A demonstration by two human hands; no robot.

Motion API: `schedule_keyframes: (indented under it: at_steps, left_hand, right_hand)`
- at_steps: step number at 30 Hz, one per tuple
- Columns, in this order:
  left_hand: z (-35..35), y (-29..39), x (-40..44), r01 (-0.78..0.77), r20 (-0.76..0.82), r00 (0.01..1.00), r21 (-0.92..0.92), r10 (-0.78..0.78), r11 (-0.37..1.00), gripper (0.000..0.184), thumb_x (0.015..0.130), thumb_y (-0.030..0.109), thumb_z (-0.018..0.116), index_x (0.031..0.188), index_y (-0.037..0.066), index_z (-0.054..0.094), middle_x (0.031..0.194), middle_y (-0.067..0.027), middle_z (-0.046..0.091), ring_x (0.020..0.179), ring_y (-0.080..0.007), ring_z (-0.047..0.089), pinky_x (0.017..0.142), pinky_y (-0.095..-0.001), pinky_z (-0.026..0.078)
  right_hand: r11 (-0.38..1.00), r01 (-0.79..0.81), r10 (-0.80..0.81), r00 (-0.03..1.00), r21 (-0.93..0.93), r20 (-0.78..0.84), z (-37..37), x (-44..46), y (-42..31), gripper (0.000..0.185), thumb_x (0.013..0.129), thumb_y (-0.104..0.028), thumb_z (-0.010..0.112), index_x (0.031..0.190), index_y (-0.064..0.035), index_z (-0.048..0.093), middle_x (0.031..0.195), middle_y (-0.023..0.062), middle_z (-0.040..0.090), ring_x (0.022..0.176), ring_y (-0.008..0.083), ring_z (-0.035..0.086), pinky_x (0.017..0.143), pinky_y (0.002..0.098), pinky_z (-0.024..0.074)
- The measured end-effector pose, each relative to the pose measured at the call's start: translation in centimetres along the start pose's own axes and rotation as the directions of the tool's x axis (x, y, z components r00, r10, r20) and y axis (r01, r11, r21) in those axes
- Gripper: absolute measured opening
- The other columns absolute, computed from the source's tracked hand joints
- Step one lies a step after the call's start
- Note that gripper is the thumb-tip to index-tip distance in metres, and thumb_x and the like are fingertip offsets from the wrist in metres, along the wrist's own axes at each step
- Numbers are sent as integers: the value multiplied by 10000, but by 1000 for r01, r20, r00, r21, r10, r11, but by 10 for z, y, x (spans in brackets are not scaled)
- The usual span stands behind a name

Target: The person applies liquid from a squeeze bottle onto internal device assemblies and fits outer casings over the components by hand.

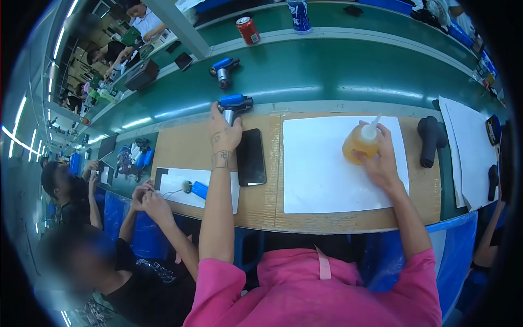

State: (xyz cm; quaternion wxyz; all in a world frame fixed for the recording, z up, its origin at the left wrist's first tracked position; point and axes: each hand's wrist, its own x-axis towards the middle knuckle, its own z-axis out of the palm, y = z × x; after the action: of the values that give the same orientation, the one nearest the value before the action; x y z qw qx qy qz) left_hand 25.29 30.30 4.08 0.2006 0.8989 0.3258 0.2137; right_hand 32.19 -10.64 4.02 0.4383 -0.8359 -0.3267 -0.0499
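Note:
My left hand (224, 131) is closed around the silver handle of a blue and black gun-shaped device (235, 102) at the back edge of the cardboard. In my right hand (382, 161) is a squeeze bottle (358, 143) of yellow liquid with a pale nozzle, held over a white sheet (316, 180). Between my hands a black smartphone (251, 158) lies on the cardboard (275, 212). A second blue and silver device (224, 72) rests on the green surface beyond my left hand.
A dark gun-shaped device (428, 141) lies right of the sheet. A red can (248, 30) and a blue bottle (299, 16) stand at the back. At left, a co-worker's hands (150, 199) hold wires near a blue part (199, 189). Several blue devices (136, 156) are piled farther left.

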Motion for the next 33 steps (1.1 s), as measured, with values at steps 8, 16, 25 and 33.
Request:
schedule_keyframes:
  at_steps: [8,16,25,33]
  left_hand:
    - [-3,42,-45,-62,64,995,-151,72,987,768,884,215,741,1532,93,347,1341,-284,575,1237,-455,575,1049,-494,450]
    - [-3,-44,-5,-185,-136,978,-220,158,958,744,887,183,748,1520,87,368,1347,-273,567,1223,-427,582,1050,-473,453]
    - [-19,29,12,-227,-271,917,245,291,943,821,826,262,787,1516,63,389,1329,-294,533,1252,-477,500,1058,-546,430]
    - [84,104,122,22,158,986,179,-51,984,758,918,378,673,1559,187,315,1294,-362,522,1159,-495,590,1058,-516,459]
  right_hand:
    - [987,-82,104,981,137,-162,-7,-1,0,512,806,-61,790,1290,-41,622,1460,128,562,1439,350,375,1174,461,339]
    - [998,-21,14,993,-64,-115,-15,0,8,546,783,-52,814,1292,-36,619,1467,141,555,1433,371,392,1180,468,337]
    - [995,-100,100,995,17,-2,-7,-2,11,644,737,-6,811,1343,-38,596,1484,140,540,1436,391,390,1184,474,330]
    - [984,-154,157,987,-84,20,-16,11,-5,761,729,28,784,1446,-46,539,1537,129,487,1479,364,353,1197,456,323]
